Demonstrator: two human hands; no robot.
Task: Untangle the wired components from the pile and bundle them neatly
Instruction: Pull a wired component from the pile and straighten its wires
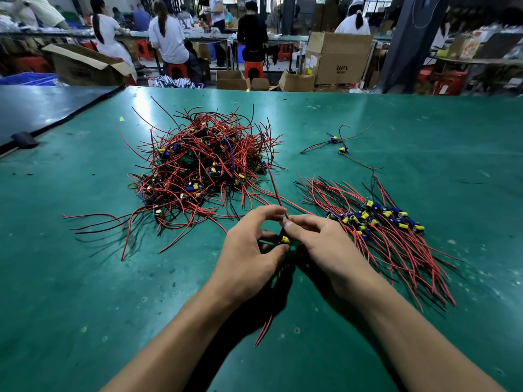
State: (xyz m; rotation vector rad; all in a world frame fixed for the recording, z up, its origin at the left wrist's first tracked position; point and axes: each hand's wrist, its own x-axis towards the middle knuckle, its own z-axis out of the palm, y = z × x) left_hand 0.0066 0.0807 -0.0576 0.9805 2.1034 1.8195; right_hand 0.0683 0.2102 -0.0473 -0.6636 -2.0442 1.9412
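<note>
A tangled pile of red and black wired components with small yellow and blue parts lies on the green table, left of centre. To the right lies a sorted bundle, its wires roughly parallel. Between the two, my left hand and my right hand meet over one wired component. Both hands pinch it, and a yellow part shows between the fingers. Its red-black wire runs up toward the pile, and another end trails down below my wrists.
Two loose wired components lie apart at the upper right of the table. A darker table adjoins at the left. Beyond the far edge stand cardboard boxes, red stools and several people at other benches.
</note>
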